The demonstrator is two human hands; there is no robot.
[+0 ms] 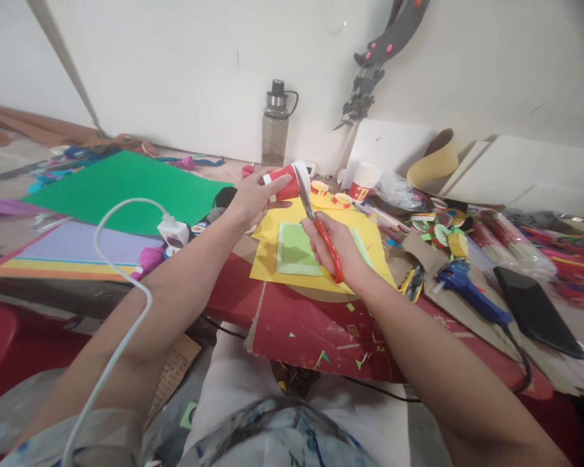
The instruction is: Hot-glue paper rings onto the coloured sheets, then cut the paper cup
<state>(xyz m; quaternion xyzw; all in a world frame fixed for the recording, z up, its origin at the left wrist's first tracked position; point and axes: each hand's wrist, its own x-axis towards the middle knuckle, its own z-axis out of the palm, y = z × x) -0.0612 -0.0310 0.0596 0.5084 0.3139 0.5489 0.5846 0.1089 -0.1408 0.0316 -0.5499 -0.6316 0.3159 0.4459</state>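
Observation:
My left hand (253, 198) is wrapped round a red and white paper cup (286, 184), tilted on its side above the table. My right hand (338, 243) grips a pair of scissors (331, 251) with orange-red handles, and their blades lie against the cup's right end. Whether the blades are cutting into the paper is too small to tell. Beneath both hands are yellow paper sheets (263, 264) with a light green sheet (292, 250) on top. Cut paper rings (341, 200) rest just beyond the scissors, near another paper cup (363, 180).
A bottle (275, 133) stands by the wall. Green paper (126, 191) and coloured sheets (73, 250) lie left, under a white cable (148, 301) crossing my left arm. At right are a blue glue gun (472, 292), a phone (538, 311) and a yellow cutter (411, 283).

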